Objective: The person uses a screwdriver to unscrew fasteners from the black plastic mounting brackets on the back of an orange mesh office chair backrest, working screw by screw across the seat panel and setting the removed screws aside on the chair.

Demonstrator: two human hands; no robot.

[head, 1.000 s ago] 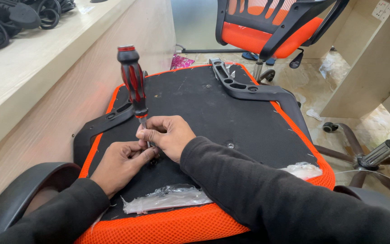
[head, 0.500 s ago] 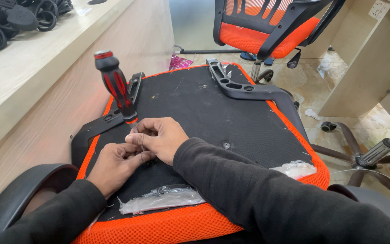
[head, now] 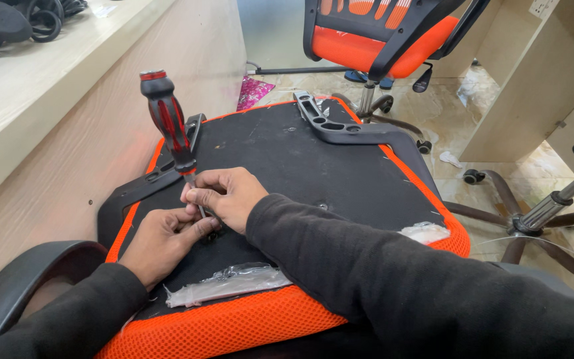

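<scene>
Right hand (head: pixel 228 196) pinching screwdriver (head: pixel 169 126) shaft, tip on seat underside (head: pixel 287 159); left hand (head: pixel 161 240) fingertips closed around tip.

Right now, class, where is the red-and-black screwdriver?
In the head view, left of centre: the screwdriver stands tilted on the upturned seat base, its shaft pinched between both hands.

Bright, even daylight, no hard shadows. Soft glare on the glossy tile floor (head: pixel 446 126) beyond the upturned seat (head: pixel 300 153). Sharp focus at centre on the screwdriver (head: pixel 169 126). Slight wide-angle bending near frame edges; dark sleeve (head: pixel 433 292) loses detail.
</scene>
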